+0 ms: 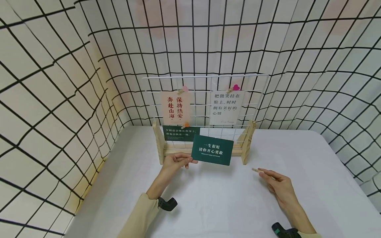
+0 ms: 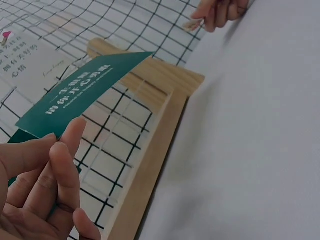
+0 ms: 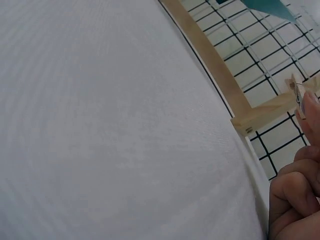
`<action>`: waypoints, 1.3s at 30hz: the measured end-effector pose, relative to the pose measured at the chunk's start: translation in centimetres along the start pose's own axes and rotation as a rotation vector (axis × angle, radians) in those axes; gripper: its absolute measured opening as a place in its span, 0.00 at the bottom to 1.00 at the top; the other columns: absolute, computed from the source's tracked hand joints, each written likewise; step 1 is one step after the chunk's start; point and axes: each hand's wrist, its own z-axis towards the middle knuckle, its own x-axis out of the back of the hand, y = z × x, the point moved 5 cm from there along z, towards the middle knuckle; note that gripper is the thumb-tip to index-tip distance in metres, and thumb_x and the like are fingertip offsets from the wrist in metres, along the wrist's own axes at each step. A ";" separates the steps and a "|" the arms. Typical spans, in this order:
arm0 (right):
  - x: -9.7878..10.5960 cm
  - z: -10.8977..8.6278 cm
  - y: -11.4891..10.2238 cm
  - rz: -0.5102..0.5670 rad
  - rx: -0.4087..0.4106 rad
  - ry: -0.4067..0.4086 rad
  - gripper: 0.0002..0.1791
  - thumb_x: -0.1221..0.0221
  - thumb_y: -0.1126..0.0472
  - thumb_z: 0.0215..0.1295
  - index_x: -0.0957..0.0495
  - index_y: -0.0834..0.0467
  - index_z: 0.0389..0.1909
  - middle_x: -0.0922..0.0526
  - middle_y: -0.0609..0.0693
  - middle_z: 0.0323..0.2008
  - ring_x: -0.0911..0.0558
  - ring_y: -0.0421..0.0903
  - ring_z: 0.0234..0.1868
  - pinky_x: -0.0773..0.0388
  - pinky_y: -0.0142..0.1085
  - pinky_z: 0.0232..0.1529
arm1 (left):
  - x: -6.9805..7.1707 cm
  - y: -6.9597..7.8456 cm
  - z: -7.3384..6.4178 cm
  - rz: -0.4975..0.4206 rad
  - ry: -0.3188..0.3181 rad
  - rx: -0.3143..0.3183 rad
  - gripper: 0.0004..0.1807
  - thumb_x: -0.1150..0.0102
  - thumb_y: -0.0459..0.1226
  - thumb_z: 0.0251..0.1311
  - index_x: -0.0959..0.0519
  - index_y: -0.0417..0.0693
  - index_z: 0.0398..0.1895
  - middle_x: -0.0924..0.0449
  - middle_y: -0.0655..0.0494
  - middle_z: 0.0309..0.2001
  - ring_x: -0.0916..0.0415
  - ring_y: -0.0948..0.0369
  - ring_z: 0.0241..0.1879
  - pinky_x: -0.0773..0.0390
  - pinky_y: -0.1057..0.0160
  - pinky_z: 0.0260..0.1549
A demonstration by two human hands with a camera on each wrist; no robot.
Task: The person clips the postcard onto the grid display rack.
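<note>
My left hand [image 1: 176,161] pinches a dark green card [image 1: 212,150] by its lower left corner, between thumb and fingers. White lettering covers the card's face, and it is held in front of the wire rack's lower right part. Off to the right, my right hand [image 1: 279,186] pinches a small wooden clothespin [image 3: 299,95] between thumb and forefinger, apart from the rack. The white wire grid rack [image 1: 205,76] stands on wooden feet. Clipped on it are a pink card [image 1: 175,110], a white card [image 1: 225,110] and another green card [image 1: 180,134].
A white cloth covers the table [image 1: 214,205]. Black grid mesh [image 1: 193,43] rises behind and on both sides. The rack's wooden foot [image 1: 248,142] stands between the green card and my right hand. Clothespins with a pink heart [image 1: 236,87] and an orange ornament [image 1: 186,124] hold cards.
</note>
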 end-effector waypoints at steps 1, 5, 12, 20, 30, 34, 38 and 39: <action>0.0 0.0 0.0 -0.006 0.002 -0.001 0.10 0.33 0.61 0.69 0.10 0.52 0.49 0.10 0.31 0.40 0.38 0.32 0.16 0.52 0.45 0.25 | -0.1 0.0 0.2 -0.003 0.002 -0.008 0.14 0.35 0.37 0.70 0.16 0.38 0.52 0.08 0.48 0.44 0.23 0.64 0.30 0.24 0.64 0.45; -0.1 0.1 0.0 -0.020 -0.008 -0.006 0.09 0.34 0.58 0.71 0.10 0.47 0.48 0.10 0.31 0.40 0.38 0.32 0.16 0.52 0.44 0.25 | -0.6 0.2 1.0 -0.015 0.022 -0.029 0.13 0.35 0.38 0.70 0.16 0.40 0.51 0.08 0.49 0.44 0.23 0.64 0.30 0.24 0.63 0.46; 0.0 0.3 -0.1 -0.117 -0.049 0.046 0.06 0.32 0.54 0.69 0.10 0.45 0.44 0.20 0.34 0.29 0.38 0.34 0.18 0.45 0.40 0.21 | -1.2 0.5 2.4 -0.058 0.048 -0.054 0.11 0.34 0.36 0.69 0.15 0.38 0.49 0.09 0.46 0.43 0.22 0.64 0.29 0.26 0.64 0.46; -0.9 0.9 -1.5 -0.182 -0.029 0.025 0.03 0.31 0.56 0.68 0.10 0.47 0.39 0.19 0.33 0.34 0.36 0.34 0.20 0.40 0.35 0.21 | -1.6 0.2 3.7 -0.110 0.071 -0.081 0.11 0.35 0.32 0.69 0.16 0.35 0.50 0.09 0.44 0.43 0.21 0.65 0.27 0.23 0.66 0.42; -3.1 2.1 -5.9 -0.228 0.136 0.006 0.07 0.33 0.56 0.69 0.11 0.55 0.42 0.21 0.34 0.30 0.36 0.37 0.21 0.44 0.41 0.25 | -2.9 0.0 5.0 -0.130 0.065 -0.078 0.12 0.34 0.33 0.68 0.16 0.34 0.50 0.08 0.48 0.41 0.21 0.67 0.27 0.20 0.68 0.39; -4.4 3.3 -8.5 -0.319 0.259 0.037 0.11 0.30 0.56 0.66 0.12 0.60 0.41 0.24 0.35 0.25 0.37 0.36 0.20 0.44 0.40 0.20 | -3.2 -0.1 5.3 -0.144 0.070 -0.092 0.13 0.34 0.33 0.68 0.16 0.33 0.51 0.10 0.41 0.44 0.21 0.66 0.27 0.20 0.69 0.37; -5.9 4.2 -11.3 -0.422 0.423 0.056 0.13 0.29 0.59 0.65 0.13 0.65 0.42 0.28 0.38 0.23 0.36 0.37 0.24 0.40 0.33 0.19 | -3.6 -0.2 5.4 -0.173 0.077 -0.098 0.12 0.35 0.31 0.68 0.17 0.32 0.50 0.11 0.38 0.45 0.20 0.65 0.27 0.19 0.69 0.35; -6.3 4.5 -12.0 -0.441 0.460 0.059 0.12 0.29 0.59 0.65 0.13 0.66 0.41 0.30 0.39 0.22 0.36 0.37 0.25 0.40 0.32 0.20 | -3.7 -0.3 5.5 -0.179 0.076 -0.101 0.12 0.35 0.30 0.68 0.17 0.31 0.50 0.11 0.37 0.45 0.20 0.65 0.27 0.19 0.68 0.34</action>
